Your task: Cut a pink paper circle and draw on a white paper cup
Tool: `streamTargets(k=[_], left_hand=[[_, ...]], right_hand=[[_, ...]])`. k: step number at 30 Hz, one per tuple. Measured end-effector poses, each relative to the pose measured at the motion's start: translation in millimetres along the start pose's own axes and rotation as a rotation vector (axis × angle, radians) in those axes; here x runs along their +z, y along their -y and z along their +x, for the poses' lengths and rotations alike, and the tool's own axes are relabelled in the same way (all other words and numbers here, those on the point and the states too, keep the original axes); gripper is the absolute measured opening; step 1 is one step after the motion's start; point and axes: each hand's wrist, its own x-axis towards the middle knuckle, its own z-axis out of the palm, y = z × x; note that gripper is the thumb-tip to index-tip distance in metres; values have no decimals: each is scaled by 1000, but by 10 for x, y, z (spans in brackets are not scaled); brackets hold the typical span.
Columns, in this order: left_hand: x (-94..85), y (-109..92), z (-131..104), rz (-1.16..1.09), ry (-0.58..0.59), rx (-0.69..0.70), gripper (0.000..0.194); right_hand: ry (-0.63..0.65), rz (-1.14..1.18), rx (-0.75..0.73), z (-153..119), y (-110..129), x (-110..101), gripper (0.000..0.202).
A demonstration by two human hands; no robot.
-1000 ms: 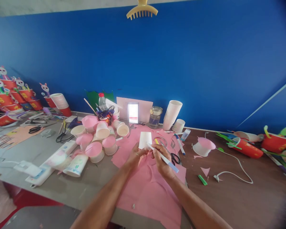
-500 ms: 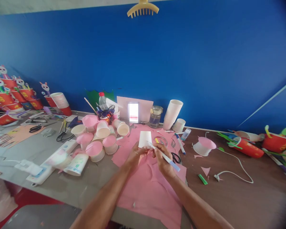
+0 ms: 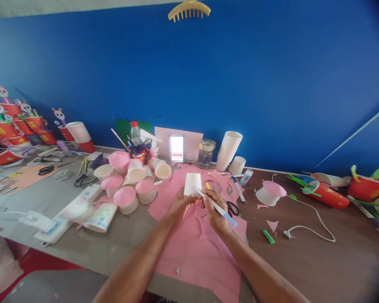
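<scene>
A white paper cup (image 3: 192,182) is held above pink paper sheets, its plain side facing me. My left hand (image 3: 180,203) is closed around the cup's lower left part. In my right hand (image 3: 215,209) is a white marker pen (image 3: 220,209) with a pale blue end, gripped like a pencil. The pen's tip points at the cup's side; whether it touches I cannot tell. Pink paper (image 3: 189,248) spreads beneath both hands. Black-handled scissors (image 3: 233,208) lie just right of my right hand, and a blue and white marker (image 3: 239,189) rests farther back.
Several cups with pink paper tops (image 3: 125,198) crowd the left, near a white power strip (image 3: 69,214). A stack of paper cups (image 3: 229,150) and a glass jar (image 3: 206,153) stand behind. At right are a pink-topped cup (image 3: 270,193), a white cable (image 3: 318,223) and a green cap (image 3: 268,237).
Almost nothing differs. The pen and right hand have shifted very slightly left; the left hand still holds the cup in the same place.
</scene>
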Motion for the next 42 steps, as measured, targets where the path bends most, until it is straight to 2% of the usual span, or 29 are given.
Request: streamTargets(k=[9, 22, 27, 37, 42], left_hand=[[-9, 11, -3, 79, -29, -19, 34], [6, -13, 10, 8, 41, 10, 30], [35, -31, -10, -19, 56, 11, 25], [-12, 26, 13, -10, 13, 2, 30], [9, 0, 2, -16, 37, -1, 29]], right_hand=[[9, -10, 13, 16, 11, 8, 14], [-21, 115, 56, 28, -66, -9, 13], [-32, 121, 63, 30, -74, -7, 14], [-14, 81, 64, 20, -98, -7, 13], [-42, 51, 49, 24, -90, -14, 13]])
